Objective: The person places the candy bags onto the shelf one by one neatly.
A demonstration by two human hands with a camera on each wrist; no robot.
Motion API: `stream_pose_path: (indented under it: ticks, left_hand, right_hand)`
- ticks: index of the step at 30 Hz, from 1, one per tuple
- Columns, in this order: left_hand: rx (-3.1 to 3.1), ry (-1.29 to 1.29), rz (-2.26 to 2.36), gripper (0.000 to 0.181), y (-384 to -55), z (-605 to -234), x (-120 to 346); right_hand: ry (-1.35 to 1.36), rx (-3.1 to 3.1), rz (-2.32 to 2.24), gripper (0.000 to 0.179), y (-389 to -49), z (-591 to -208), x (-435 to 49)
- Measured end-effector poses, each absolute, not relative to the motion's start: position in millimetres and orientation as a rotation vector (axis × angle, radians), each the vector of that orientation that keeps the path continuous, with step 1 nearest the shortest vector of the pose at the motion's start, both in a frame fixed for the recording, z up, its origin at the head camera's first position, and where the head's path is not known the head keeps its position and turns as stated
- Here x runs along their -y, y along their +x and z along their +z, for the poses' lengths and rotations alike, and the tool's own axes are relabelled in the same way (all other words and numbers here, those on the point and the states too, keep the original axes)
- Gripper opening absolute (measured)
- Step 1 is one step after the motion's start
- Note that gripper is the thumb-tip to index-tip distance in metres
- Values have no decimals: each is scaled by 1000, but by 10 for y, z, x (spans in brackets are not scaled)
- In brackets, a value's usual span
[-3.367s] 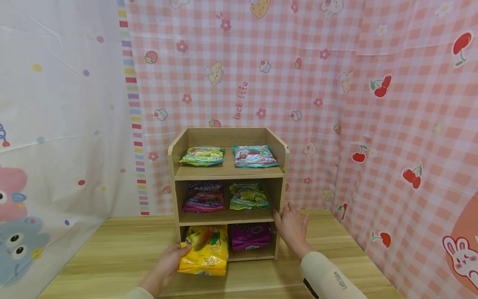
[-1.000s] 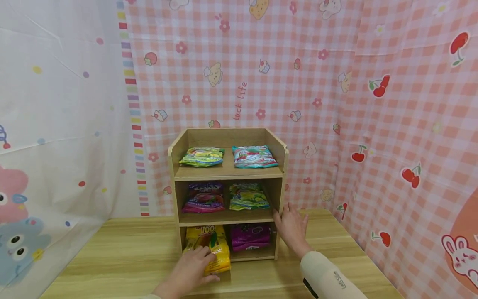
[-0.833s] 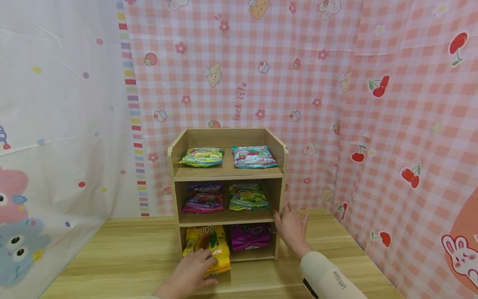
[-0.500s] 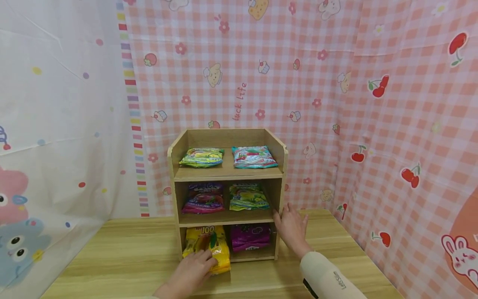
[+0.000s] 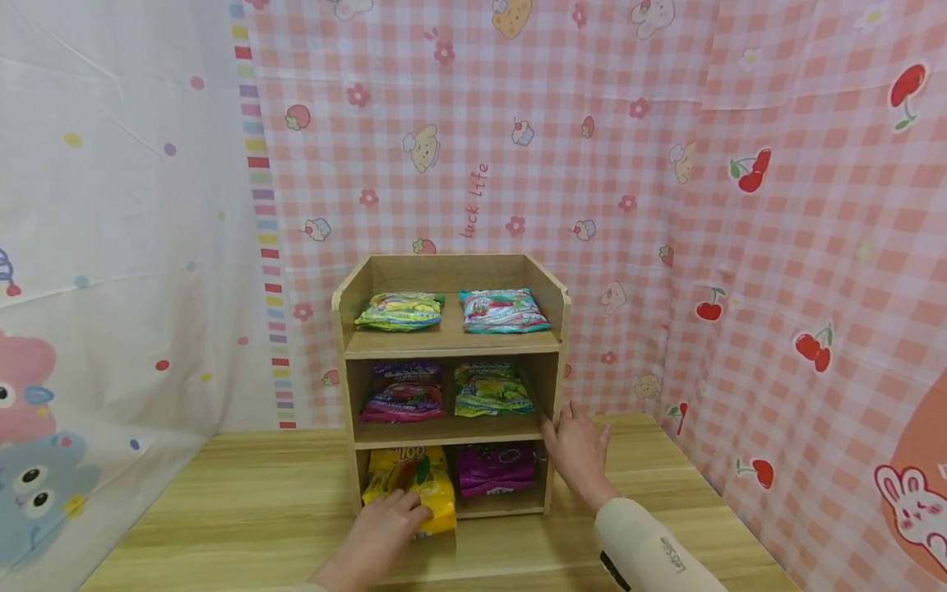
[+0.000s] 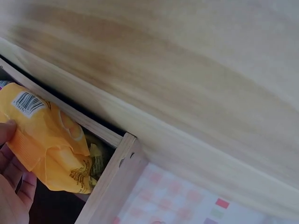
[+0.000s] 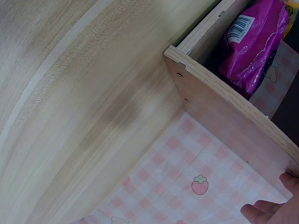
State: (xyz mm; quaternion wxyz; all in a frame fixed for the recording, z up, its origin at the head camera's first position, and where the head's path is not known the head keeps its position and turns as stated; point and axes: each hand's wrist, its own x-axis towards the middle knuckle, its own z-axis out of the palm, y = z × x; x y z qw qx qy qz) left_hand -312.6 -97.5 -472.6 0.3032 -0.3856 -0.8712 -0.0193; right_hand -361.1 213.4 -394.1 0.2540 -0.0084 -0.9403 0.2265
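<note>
A yellow snack bag (image 5: pixel 432 497) lies in the lower left compartment of a small wooden shelf (image 5: pixel 453 352), its front end sticking out a little. My left hand (image 5: pixel 381 530) grips that front end. In the left wrist view the thumb is on the yellow bag (image 6: pixel 46 140) near its barcode, and the other fingers lie on another side of it. My right hand (image 5: pixel 580 448) rests against the shelf's right side with its fingers extended. A purple bag (image 5: pixel 497 470) lies in the lower right compartment, and also shows in the right wrist view.
On the middle level lie a dark purple and pink bag (image 5: pixel 405 395) and a green bag (image 5: pixel 491 390). The top level holds a yellow-green bag (image 5: pixel 402 312) and a light blue bag (image 5: pixel 505 312). A checked cloth (image 5: pixel 473 148) hangs behind the wooden table (image 5: pixel 244 493).
The yellow bag has gone farther into the lower left compartment. My left hand has shifted from its left edge to its front end. My right hand stays put.
</note>
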Motion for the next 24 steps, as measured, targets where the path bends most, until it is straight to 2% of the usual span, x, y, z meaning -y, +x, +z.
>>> stream_pose_path:
  ticks: [24]
  left_hand:
    - [2353,-853,3,27,-3245,-4729,926]
  right_hand:
    - [-25,2549,616,55,-3610,-3940,-2134]
